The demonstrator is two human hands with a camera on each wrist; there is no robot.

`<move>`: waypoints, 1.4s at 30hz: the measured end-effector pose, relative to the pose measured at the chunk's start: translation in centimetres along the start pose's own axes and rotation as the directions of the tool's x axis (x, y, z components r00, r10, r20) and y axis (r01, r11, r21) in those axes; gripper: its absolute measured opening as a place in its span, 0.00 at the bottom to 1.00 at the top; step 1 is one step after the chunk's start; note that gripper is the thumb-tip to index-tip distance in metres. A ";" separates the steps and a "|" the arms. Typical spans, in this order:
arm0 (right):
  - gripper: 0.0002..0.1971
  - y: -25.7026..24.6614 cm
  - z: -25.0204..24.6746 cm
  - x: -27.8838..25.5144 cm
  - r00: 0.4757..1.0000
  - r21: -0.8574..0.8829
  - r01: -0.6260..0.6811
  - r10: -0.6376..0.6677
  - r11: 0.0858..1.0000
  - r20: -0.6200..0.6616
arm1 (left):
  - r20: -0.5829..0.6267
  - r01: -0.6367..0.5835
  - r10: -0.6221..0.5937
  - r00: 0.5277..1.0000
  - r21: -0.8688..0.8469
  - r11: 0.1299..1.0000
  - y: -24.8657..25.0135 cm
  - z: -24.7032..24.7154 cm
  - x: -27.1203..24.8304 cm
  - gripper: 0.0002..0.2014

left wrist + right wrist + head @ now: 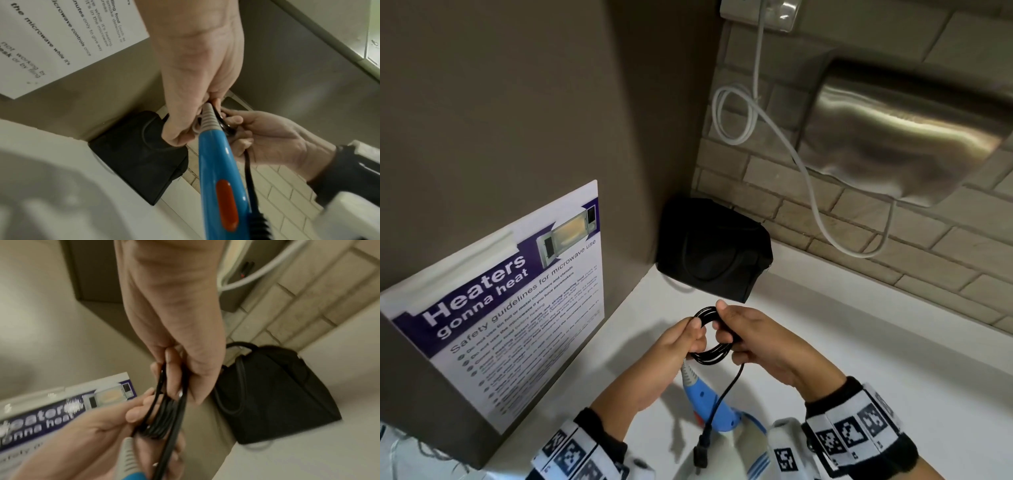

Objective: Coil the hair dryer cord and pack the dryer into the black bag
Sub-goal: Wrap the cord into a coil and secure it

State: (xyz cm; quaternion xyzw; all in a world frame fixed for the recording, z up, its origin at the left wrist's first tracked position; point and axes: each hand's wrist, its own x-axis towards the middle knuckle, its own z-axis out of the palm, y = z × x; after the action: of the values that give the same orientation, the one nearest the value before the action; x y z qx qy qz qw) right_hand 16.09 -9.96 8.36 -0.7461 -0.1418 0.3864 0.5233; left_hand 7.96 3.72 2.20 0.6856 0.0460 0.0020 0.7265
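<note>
The black cord [714, 353] is wound into a small coil that both hands hold above the white counter. My left hand [686, 337] grips the coil's left side, where the grey strain relief [208, 120] leaves the blue dryer handle [705, 399]. My right hand [732, 330] pinches the coil's right side [164, 420]. A loose tail of cord hangs down to the plug [702, 448]. The dryer's handle [218, 168] carries an orange switch [228, 204]. The black bag [712, 246] sits in the corner behind the hands, apart from them; whether it is open cannot be told.
A microwave safety poster [517, 301] hangs on the brown panel at left. On the brick wall at right are a steel hand dryer [914, 137] and its looping white cable [808, 178]. The white counter [876, 342] stretches to the right.
</note>
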 end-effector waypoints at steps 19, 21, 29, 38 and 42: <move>0.13 -0.2 0.2 -1.0 0.975 0.111 0.057 -0.079 0.992 0.205 | -0.307 -0.084 0.209 0.929 0.375 0.923 -0.3 2.2 0.7 0.08; 0.13 0.3 0.5 -1.1 0.974 0.158 0.072 -0.103 0.985 0.202 | -0.349 -0.074 0.177 0.920 0.289 0.954 -0.3 2.4 0.8 0.12; 0.15 0.5 1.0 -0.7 0.992 0.294 0.074 -0.100 0.953 0.075 | -0.271 0.030 0.055 0.961 0.299 0.954 -0.1 1.7 0.7 0.14; 0.18 -0.1 -0.3 -0.4 0.993 0.250 0.036 -0.062 0.968 0.096 | -0.262 0.010 0.102 0.960 0.396 0.918 0.4 2.1 0.6 0.10; 0.18 -0.2 -0.5 -0.5 0.991 0.311 0.009 -0.050 0.951 0.125 | -0.238 -0.019 0.123 0.963 0.396 0.918 0.6 2.3 0.6 0.09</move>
State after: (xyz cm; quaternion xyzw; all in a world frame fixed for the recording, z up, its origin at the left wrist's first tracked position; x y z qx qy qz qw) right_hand 16.17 -10.51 8.84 -0.6257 -0.1250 0.4441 0.6290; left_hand 8.76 1.48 2.88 0.8114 0.1146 0.1088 0.5627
